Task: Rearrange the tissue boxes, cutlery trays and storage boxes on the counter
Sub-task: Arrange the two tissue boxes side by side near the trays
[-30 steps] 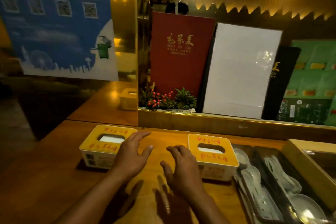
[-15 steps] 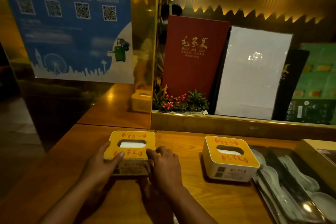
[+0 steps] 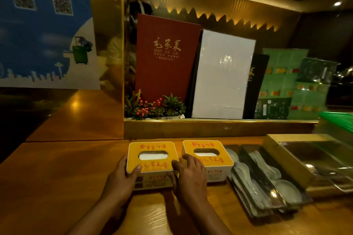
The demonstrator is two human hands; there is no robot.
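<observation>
Two tissue boxes with yellow lids and red writing stand on the wooden counter (image 3: 57,177). The left tissue box (image 3: 151,155) is gripped from both sides: my left hand (image 3: 122,181) on its left front corner, my right hand (image 3: 188,179) on its right front corner. The right tissue box (image 3: 207,152) stands just beside it, a narrow gap apart, partly behind my right hand. A dark cutlery tray (image 3: 267,181) with white spoons lies right of the boxes. A golden storage box (image 3: 286,154) with a clear lid sits further right.
A raised golden ledge (image 3: 210,128) runs behind the counter, bearing a small plant (image 3: 152,108), a red menu (image 3: 166,57), a white board (image 3: 221,74) and green packets (image 3: 282,86). A mirrored golden panel (image 3: 107,44) and a blue poster (image 3: 44,28) stand at the left.
Both hands went from the counter between the boxes onto the left tissue box and slid it right. It now sits close beside the right tissue box.
</observation>
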